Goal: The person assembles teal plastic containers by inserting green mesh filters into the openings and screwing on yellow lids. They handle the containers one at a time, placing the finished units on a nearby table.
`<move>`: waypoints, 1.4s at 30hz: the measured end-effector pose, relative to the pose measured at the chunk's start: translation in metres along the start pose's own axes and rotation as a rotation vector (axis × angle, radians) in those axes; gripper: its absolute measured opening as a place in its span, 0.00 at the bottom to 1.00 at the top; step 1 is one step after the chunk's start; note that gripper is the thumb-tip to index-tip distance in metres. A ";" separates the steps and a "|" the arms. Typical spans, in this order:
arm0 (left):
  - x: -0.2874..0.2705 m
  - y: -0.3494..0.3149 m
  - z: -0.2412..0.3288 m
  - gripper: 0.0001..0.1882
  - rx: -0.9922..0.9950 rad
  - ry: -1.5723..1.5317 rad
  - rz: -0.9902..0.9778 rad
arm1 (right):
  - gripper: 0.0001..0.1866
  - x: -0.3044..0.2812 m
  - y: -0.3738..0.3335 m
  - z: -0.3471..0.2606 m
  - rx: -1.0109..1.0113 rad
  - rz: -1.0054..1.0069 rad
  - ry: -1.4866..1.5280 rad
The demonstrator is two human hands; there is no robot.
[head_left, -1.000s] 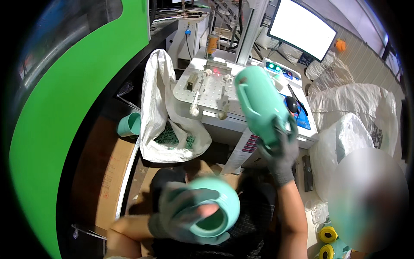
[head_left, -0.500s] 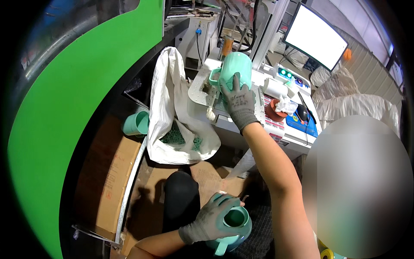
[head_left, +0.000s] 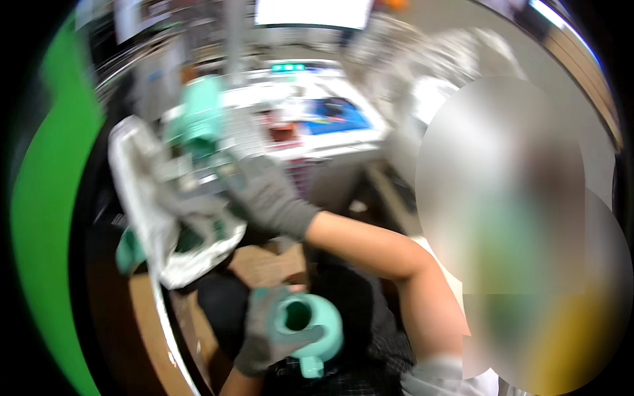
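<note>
My left hand [head_left: 259, 336], in a grey glove, grips a mint-green jug [head_left: 323, 328] at my lap, beside its round open mouth. The jug's handle points down toward me. My right hand [head_left: 269, 197], also gloved, is in the air in front of the workbench, its blurred fingers stretched out and nothing seen in them. Beyond its fingertips, a second mint-green jug [head_left: 201, 109] is on the fixture at the bench's left end, apart from the hand. Motion blur hides how that jug is held there.
A white sack [head_left: 142, 175] with green scraps stands left of the bench, a green container [head_left: 130, 251] beside it. The bench holds a reddish-brown roll [head_left: 282, 132], a blue mat [head_left: 340, 119] and a lit control box [head_left: 288, 67]. A monitor [head_left: 314, 12] stands behind; wrapped bundles [head_left: 456, 63] are at right.
My right hand has let go of the jug on the fixture and drawn back toward me. The view has swung right. My left hand still holds its jug at my lap.
</note>
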State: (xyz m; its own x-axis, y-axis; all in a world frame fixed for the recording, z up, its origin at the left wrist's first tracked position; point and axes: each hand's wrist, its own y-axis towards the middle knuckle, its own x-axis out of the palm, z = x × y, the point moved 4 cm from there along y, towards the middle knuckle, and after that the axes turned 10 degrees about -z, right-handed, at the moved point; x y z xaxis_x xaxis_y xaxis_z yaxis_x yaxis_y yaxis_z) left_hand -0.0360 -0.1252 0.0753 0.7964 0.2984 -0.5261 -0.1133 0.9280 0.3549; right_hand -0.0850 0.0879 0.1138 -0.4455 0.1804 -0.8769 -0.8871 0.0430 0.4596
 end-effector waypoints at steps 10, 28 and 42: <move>0.033 0.023 -0.006 0.53 -0.251 -0.503 -0.268 | 0.40 -0.201 -0.288 0.075 0.580 -0.056 -0.345; 0.059 0.046 0.015 0.45 -0.151 -0.483 -0.353 | 0.22 -0.502 -0.727 -0.032 2.441 -0.877 -0.907; 0.010 0.017 -0.017 0.42 -0.208 -0.463 -0.203 | 0.26 -0.348 -0.363 0.105 0.542 0.551 -0.136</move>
State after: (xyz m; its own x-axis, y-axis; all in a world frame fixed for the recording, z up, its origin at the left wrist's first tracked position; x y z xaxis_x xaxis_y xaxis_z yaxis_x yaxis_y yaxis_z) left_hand -0.0405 -0.1023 0.0631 0.9875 0.0227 -0.1560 -0.0076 0.9953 0.0966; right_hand 0.4046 0.1123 0.2671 -0.7545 0.4321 -0.4939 -0.3443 0.3801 0.8585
